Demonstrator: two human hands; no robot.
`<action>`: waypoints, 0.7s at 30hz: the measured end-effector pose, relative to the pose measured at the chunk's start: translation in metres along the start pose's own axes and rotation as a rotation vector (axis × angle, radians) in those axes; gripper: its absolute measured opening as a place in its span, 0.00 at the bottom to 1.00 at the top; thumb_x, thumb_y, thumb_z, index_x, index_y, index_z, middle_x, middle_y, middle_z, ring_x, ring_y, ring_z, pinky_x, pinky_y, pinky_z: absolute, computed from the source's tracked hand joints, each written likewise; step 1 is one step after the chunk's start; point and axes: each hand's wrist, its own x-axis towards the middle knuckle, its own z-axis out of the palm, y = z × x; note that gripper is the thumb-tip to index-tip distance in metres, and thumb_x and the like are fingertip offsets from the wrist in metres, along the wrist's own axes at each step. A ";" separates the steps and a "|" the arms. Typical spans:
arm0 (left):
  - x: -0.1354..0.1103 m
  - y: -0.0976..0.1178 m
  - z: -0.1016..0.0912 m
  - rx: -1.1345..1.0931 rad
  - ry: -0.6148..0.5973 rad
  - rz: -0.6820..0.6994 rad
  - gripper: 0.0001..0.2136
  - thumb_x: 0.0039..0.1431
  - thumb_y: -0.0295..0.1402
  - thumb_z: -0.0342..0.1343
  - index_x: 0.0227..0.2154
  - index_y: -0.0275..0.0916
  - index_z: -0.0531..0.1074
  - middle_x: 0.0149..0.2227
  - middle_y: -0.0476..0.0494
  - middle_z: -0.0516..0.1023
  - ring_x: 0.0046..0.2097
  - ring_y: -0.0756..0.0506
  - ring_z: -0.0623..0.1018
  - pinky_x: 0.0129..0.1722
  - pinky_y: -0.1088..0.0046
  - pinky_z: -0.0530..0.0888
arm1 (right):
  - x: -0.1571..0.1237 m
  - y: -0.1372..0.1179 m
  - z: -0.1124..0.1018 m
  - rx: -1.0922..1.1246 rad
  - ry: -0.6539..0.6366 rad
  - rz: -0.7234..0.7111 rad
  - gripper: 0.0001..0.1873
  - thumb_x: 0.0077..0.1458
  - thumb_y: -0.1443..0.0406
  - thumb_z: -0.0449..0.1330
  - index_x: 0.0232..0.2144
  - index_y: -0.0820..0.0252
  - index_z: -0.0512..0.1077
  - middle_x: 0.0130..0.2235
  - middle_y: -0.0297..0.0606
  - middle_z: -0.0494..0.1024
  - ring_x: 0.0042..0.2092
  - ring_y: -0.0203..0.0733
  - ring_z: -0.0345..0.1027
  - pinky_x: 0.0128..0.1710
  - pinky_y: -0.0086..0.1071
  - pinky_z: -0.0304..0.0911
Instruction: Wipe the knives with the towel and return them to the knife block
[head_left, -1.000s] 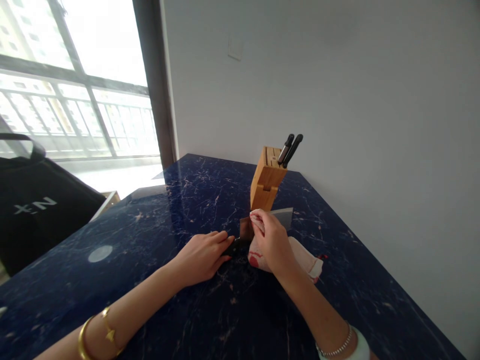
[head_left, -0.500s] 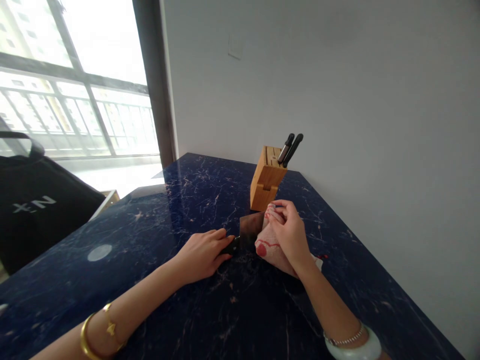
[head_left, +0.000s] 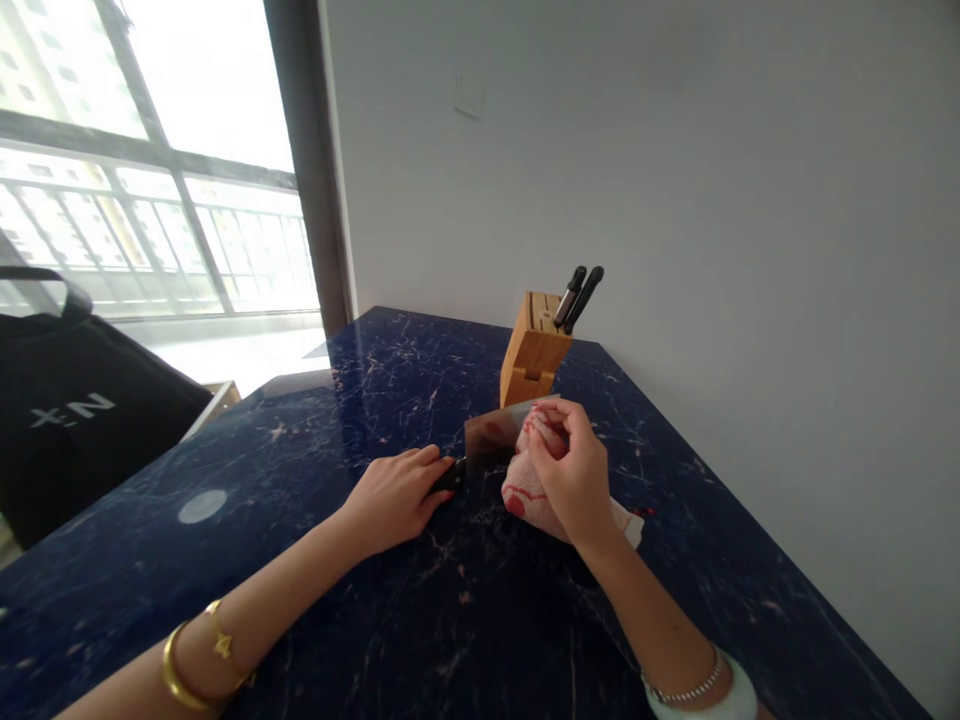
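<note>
A broad steel cleaver point(head_left: 491, 438) stands on edge on the dark blue marble table point(head_left: 375, 400), its black handle gripped by my left hand point(head_left: 394, 495). My right hand point(head_left: 574, 470) is closed on a white cloth with red markings point(head_left: 529, 485) and presses it against the right side of the blade. The cloth's loose end trails on the table behind my right wrist.
A wooden knife block point(head_left: 534, 355) with two black-handled knives point(head_left: 576, 296) stands just beyond the cleaver, near the grey wall. A black bag point(head_left: 75, 420) sits at the left, in front of a bright window. A pale round spot point(head_left: 202, 505) marks the tabletop.
My right hand with the cloth slid along the blade toward its far end, then slightly back. The cleaver's blade has tilted more upright and shifted a little left. My left hand stayed on the handle.
</note>
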 end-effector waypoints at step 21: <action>-0.002 0.015 0.002 -0.068 -0.047 0.164 0.16 0.60 0.40 0.41 0.48 0.42 0.63 0.35 0.45 0.70 0.37 0.44 0.73 0.31 0.72 0.68 | -0.007 0.034 0.022 -0.149 -0.140 0.090 0.07 0.51 0.67 0.54 0.35 0.58 0.64 0.34 0.38 0.71 0.38 0.42 0.67 0.38 0.37 0.63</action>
